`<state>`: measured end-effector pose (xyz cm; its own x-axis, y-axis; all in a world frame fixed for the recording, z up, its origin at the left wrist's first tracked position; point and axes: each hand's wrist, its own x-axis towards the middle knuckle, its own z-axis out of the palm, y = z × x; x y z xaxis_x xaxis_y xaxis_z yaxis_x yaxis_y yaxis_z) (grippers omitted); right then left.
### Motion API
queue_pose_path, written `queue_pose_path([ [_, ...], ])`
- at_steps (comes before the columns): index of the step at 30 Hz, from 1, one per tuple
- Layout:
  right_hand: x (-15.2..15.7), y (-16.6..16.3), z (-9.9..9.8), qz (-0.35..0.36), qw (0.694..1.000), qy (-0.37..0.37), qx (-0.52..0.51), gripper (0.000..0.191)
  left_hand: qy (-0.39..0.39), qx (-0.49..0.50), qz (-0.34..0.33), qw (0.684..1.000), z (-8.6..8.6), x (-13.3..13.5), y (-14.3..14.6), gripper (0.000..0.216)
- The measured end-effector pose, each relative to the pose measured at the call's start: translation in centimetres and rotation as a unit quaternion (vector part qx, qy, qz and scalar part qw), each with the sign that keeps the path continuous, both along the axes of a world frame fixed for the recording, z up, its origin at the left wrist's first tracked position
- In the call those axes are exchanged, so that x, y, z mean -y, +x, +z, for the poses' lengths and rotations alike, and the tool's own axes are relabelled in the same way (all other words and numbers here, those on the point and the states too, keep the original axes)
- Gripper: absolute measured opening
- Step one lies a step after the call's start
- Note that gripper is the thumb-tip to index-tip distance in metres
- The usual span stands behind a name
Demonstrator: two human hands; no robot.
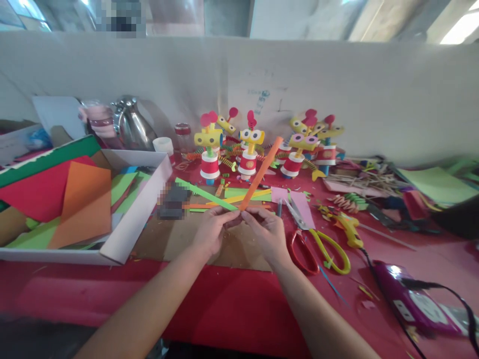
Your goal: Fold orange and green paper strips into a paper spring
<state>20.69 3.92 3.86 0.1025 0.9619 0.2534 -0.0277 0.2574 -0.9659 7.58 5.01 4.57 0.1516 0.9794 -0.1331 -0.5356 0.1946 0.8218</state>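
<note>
Between my two hands, a green paper strip and an orange paper strip meet at their ends in a V shape. My left hand pinches the green strip near the joint. The fingers of my right hand are closed on the lower end of the orange strip. Whether the two ends are stuck together is hidden by my fingertips. Under my hands lies a brown cardboard sheet, with yellow strips and other coloured strips at its far side.
Scissors with red and yellow handles and a yellow glue gun lie to the right, near a purple power strip. A white box of coloured paper stands left. Several paper-cup figures line the back beside a metal jug.
</note>
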Motion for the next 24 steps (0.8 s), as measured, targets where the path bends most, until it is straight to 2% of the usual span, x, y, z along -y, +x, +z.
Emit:
queue_pose_path([
  [6,0.07,0.18,-0.25,-0.043,0.997,0.01,0.064,0.009,-0.002,-0.013,0.007,1.0,-0.54,-0.06,0.19,0.021],
  [10,-0.09,0.32,-0.43,-0.006,0.999,-0.025,0.031,0.014,-0.018,-0.047,0.046,0.998,-1.01,-0.36,0.11,0.019],
  [12,-0.18,0.37,-0.48,-0.009,1.0,-0.024,0.007,0.015,-0.026,-0.05,0.065,0.996,-1.05,-0.47,-0.04,0.018],
  [15,-0.19,0.31,-0.45,-0.002,1.0,-0.007,-0.001,0.018,-0.025,-0.066,0.052,0.996,-0.84,-0.36,-0.11,0.019],
  [17,-0.13,0.17,-0.4,0.028,0.999,-0.013,0.009,0.024,-0.001,-0.095,0.03,0.995,-0.61,-0.13,0.04,0.02],
  [19,-0.09,0.06,-0.33,0.046,0.999,-0.028,0.011,0.019,0.037,-0.125,0.021,0.991,-0.44,0.1,0.28,0.021],
  [22,-0.16,0.13,-0.21,0.033,0.998,-0.05,-0.02,0.01,0.079,-0.151,0.026,0.985,-0.47,0.18,0.54,0.019],
  [24,-0.3,0.41,-0.17,0.023,0.996,-0.073,-0.044,0.012,0.091,-0.17,0.03,0.981,-0.66,0.02,0.51,0.018],
])
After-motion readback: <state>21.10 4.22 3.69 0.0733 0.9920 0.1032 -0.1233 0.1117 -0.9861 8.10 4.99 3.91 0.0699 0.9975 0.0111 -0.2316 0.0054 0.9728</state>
